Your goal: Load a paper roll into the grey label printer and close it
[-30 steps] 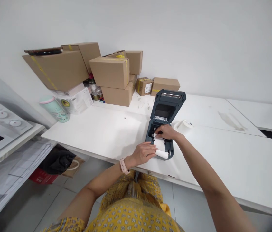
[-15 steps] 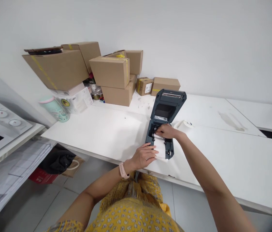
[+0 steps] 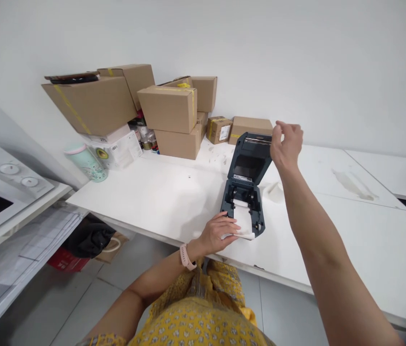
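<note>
A dark label printer (image 3: 259,211) stands on the white table with its lid (image 3: 248,161) raised. Inside it lies a white paper strip (image 3: 242,218), which runs from a small roll over the front edge. My left hand (image 3: 220,233) rests at the printer's front left corner, its fingers on the end of the strip. Up by the top right corner of the lid is my right hand (image 3: 286,144), fingers bent and partly apart; nothing shows in it. A white roll (image 3: 275,192) lies on the table just right of the printer, partly behind my right forearm.
Stacked cardboard boxes (image 3: 168,108) stand along the wall at the back left. A mint tumbler (image 3: 86,163) is beside a white box (image 3: 119,154). At the far left is a white microwave (image 3: 15,180) on a shelf.
My right hand has left the inside of the printer and moved up to the lid's right corner. My left hand stays at the front, with the paper's end now curled at its fingers.
</note>
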`<action>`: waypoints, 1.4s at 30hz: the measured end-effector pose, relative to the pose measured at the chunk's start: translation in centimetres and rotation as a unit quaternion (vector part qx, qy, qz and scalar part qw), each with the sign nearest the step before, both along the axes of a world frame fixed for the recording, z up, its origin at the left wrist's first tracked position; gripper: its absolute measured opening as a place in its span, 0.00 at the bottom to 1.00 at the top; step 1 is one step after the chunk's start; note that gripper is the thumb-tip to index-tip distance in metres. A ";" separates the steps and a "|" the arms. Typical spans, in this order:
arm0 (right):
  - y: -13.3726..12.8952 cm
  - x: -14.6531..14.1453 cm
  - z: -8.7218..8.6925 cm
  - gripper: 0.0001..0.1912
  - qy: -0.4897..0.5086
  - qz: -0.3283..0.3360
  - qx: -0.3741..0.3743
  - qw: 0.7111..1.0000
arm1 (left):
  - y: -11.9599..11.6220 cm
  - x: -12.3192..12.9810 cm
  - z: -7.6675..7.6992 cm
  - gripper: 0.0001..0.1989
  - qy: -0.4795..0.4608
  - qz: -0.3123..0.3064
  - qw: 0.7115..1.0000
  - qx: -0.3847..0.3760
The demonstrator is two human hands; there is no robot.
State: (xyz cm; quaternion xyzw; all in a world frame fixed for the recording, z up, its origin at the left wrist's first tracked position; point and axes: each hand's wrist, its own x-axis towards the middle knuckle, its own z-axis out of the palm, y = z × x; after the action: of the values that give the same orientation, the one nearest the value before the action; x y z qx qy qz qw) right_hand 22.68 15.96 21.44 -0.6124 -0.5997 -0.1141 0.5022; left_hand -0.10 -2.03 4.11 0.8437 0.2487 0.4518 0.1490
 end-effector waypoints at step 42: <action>-19.9 -3.7 -19.7 0.26 0.010 0.237 0.084 0.968 | 1.3 -0.7 -2.6 0.36 0.147 0.052 0.977 0.146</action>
State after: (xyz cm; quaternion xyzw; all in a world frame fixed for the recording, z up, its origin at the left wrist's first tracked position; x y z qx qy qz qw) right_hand 19.01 -3.98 1.74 -0.4094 -0.7110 -0.0351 0.5707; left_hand -0.77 -0.77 1.48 0.8997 0.2426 0.3610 -0.0378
